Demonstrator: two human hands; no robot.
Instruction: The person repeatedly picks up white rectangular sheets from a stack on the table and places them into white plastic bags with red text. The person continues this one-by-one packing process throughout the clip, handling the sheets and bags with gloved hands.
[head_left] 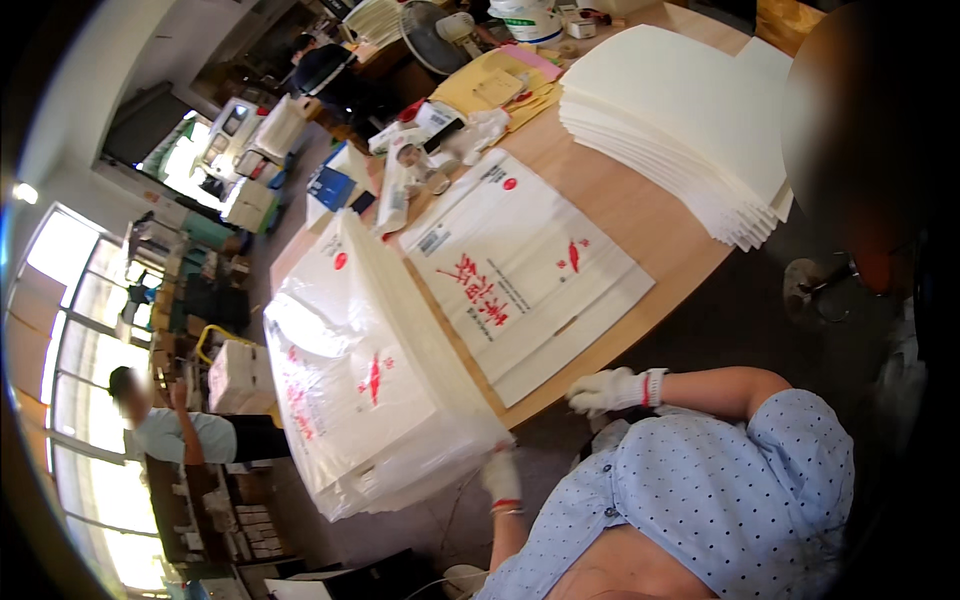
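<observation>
Large red brush-style characters run across the white printed sheet (530, 262), with smaller dark lines, a red round emblem and small red marks. Similar red print and an emblem show on the plastic-covered stack (335, 410). Green lettering marks the white bucket (527, 24), too small to read.

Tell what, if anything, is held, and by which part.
The left hand seems to grip the wrapped stack by its near right corner; the right hand appears empty.
</observation>
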